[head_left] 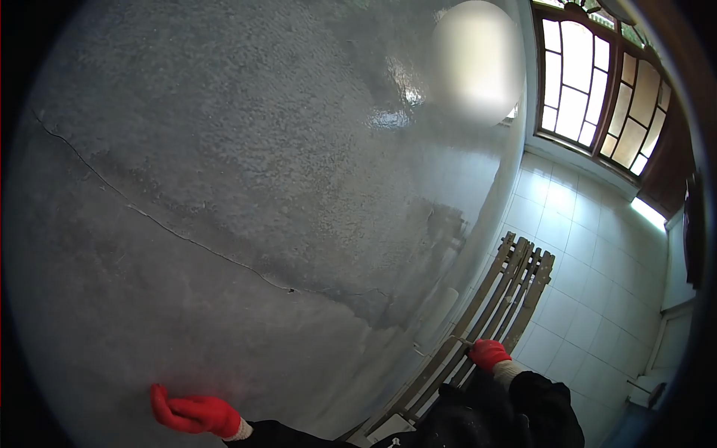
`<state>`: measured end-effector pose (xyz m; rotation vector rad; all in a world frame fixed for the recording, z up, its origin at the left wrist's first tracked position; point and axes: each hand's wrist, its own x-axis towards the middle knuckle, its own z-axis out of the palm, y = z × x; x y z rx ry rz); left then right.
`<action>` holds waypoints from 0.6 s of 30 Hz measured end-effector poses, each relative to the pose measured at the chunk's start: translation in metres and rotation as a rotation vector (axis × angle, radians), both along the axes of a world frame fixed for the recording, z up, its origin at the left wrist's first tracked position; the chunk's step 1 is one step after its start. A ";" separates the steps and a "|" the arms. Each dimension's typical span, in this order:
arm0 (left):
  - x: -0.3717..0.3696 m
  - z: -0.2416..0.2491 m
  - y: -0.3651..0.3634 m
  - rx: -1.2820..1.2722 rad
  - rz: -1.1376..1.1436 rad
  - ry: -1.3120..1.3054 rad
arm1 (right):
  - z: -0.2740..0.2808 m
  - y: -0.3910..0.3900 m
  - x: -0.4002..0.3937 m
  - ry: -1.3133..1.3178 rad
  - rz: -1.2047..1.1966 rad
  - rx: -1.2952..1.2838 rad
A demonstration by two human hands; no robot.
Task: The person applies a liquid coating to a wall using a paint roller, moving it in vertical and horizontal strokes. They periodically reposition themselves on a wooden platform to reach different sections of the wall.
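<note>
My right hand [489, 355], in a red glove with a pale cuff, is closed around the handle of a paint roller [439, 308]. Its thin wire frame bends away from the grip, and the pale sleeve lies along the grey wall [246, 313]. At the lower left, my left hand [194, 415] wears a matching red glove. Its fingers are stretched out close to the wall, with a red tint on the surface beside them. A darker, rough, partly shiny coating covers the upper part of the wall, and a long crack runs along its lower boundary.
Beneath my right arm stands a slatted wooden bench [515, 287], its slats running towards the window. Pale tiles [575, 246] lie to its right. A wood-framed window [597, 82] with dark bars is at the upper right. Part of the upper wall is hidden by a blurred bright oval.
</note>
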<state>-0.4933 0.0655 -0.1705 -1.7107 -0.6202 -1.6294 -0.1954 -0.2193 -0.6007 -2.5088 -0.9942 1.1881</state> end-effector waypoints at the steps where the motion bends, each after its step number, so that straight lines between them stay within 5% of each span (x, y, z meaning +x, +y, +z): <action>1: -0.001 0.000 0.001 -0.007 -0.009 -0.008 | -0.010 0.004 -0.004 -0.008 -0.022 0.001; 7: -0.004 -0.011 0.005 -0.029 0.082 -0.056 | -0.045 0.016 -0.023 0.001 -0.101 0.145; 13: -0.020 -0.023 0.003 -0.197 -0.069 -0.126 | -0.109 0.034 -0.025 -0.077 0.183 0.120; 14: -0.017 -0.019 -0.001 -0.166 -0.066 -0.135 | -0.116 0.031 -0.028 -0.125 0.300 0.142; 16: -0.006 -0.006 -0.011 0.112 0.105 0.093 | -0.113 0.026 -0.026 -0.164 0.165 0.271; 17: -0.002 -0.004 -0.022 0.140 0.113 0.086 | -0.086 0.030 -0.018 -0.058 0.133 0.162; 18: 0.004 -0.002 -0.034 0.068 0.198 0.110 | -0.115 0.029 -0.017 -0.060 0.134 0.162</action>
